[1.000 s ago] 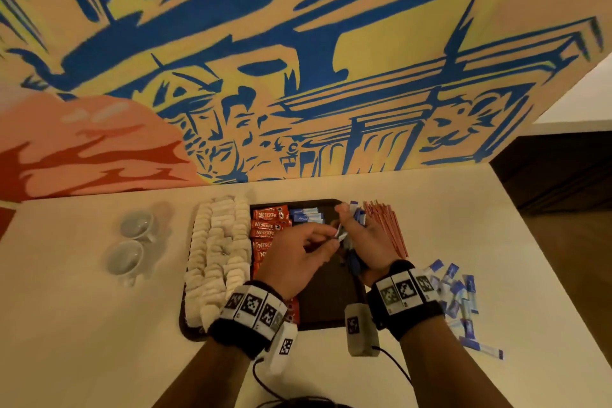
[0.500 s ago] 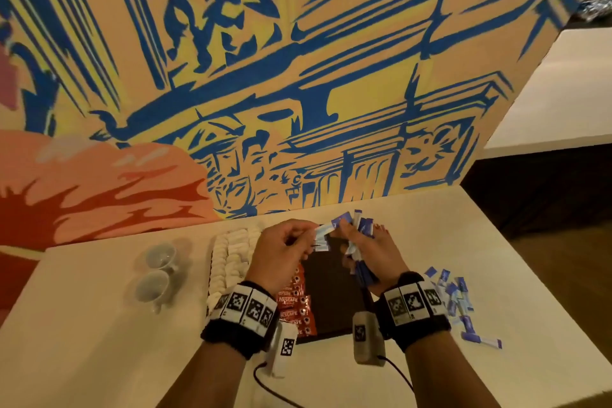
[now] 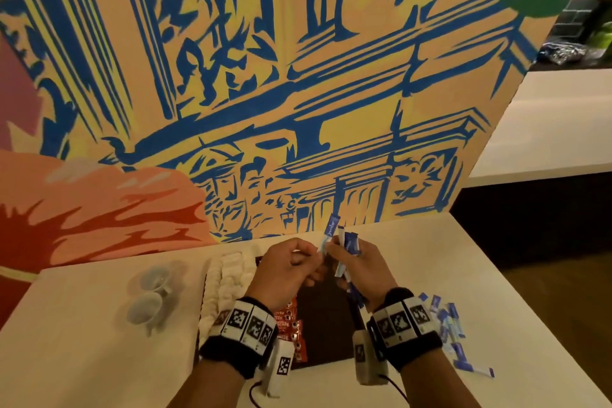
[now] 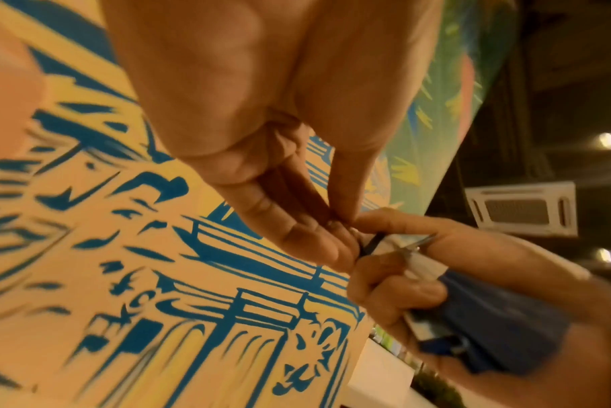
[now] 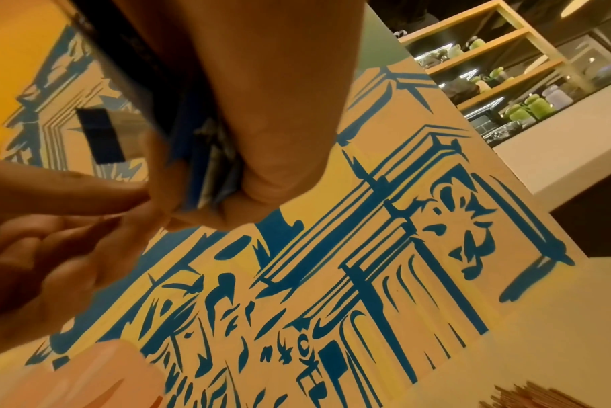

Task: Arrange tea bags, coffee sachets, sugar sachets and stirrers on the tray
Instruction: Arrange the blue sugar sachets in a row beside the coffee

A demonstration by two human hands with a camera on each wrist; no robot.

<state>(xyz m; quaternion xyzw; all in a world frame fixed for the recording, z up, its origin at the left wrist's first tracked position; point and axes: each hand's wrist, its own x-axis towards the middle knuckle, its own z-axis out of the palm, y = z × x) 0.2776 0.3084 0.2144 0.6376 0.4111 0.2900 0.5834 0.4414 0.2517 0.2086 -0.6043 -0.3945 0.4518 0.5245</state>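
Note:
Both hands are raised above the dark tray [image 3: 326, 328]. My left hand [image 3: 316, 250] pinches one blue-and-white sugar sachet [image 3: 329, 230] that stands upright. My right hand [image 3: 339, 253] grips a bundle of blue sugar sachets [image 3: 351, 242], and the two hands touch at the fingertips. In the left wrist view the left fingers [image 4: 314, 240] pinch a thin sachet edge [image 4: 370, 244] next to the blue bundle [image 4: 489, 325]. White tea bags [image 3: 220, 278] line the tray's left side, with red coffee sachets [image 3: 288, 328] beside them. Stirrers [image 5: 558, 397] show at the right wrist view's bottom edge.
Loose blue sachets [image 3: 447, 321] lie on the white table right of the tray. Two white cups [image 3: 149, 295] stand at the left. A painted wall [image 3: 298, 109] rises right behind the table. The table's right edge drops to a dark floor.
Both hands have risen from the tray's surface with the sachets. The left hand's sachet now points upward beside the bundle. The head view has tilted up toward the wall.

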